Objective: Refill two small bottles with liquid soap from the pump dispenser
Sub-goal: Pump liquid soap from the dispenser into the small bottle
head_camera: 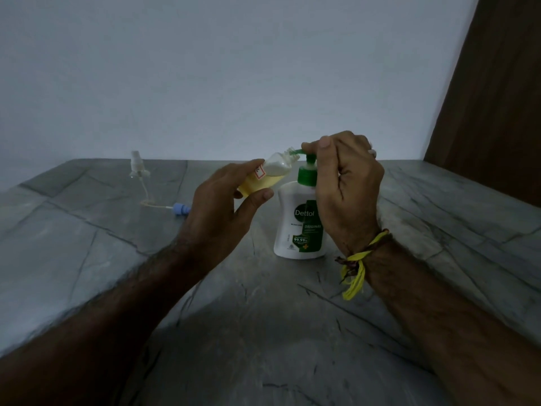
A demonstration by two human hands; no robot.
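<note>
Soap-filled small clear plastic bottle (265, 177), about half full, is clamped tilted in the left hand (222, 212) at the green nozzle; the right hand (345, 177) is closed on the white pump dispenser (298, 221); a second small clear bottle (137, 168), near the table's (87, 259) far-left corner, is left unfilled.

It's dim in here, everything washed in a cold grey-blue cast. The wall (234, 68) glows brightest, soft and even. A broad shadow pools on the tabletop (263, 332) between the forearms. Detail is grainy and muddy, and the wide lens bends the tabletop's edges outward.
</note>
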